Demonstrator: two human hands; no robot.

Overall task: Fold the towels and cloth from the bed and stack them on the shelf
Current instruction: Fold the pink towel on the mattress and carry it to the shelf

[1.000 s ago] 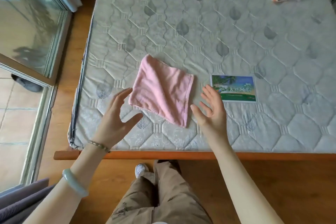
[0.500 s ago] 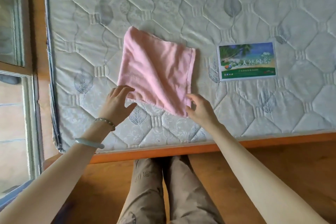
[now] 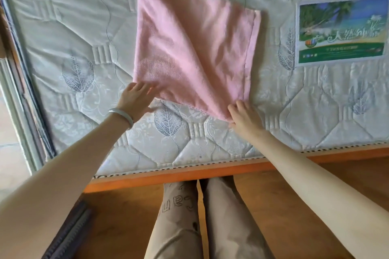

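Pink towel (image 3: pixel 193 48): folded into a rough square and lying flat on the quilted mattress (image 3: pixel 69 33), turned at a slant so that one corner points toward the person. It is not on any shelf.

Left hand (image 3: pixel 136 99): palm down, fingers fairly straight and together, thumb spread out to the side. The fingertips (image 3: pixel 150 87) touch the towel's near-left corner. They are blurred, so I cannot tell whether they lie on top of the cloth or slip under its edge. No pinch is seen.

Right hand (image 3: pixel 244 118): sits at the towel's nearest corner, with the fingers lying against the hemmed right edge and the thumb below the corner tip. It is in contact with the cloth. I cannot tell whether thumb and fingers pinch the corner or only rest on it.

The whole towel lies beyond both hands, and its near edge runs from one hand to the other.

A pale bangle (image 3: pixel 123 114) sits on the left wrist, just behind that hand.

Beyond the right hand and off to its right is a printed mattress label (image 3: pixel 341 31) with a beach scene, well apart from the towel.

Behind both wrists is the orange wooden bed frame (image 3: pixel 189 172), then the wood floor (image 3: pixel 117 216) and the person's tan trousers (image 3: pixel 210 223).
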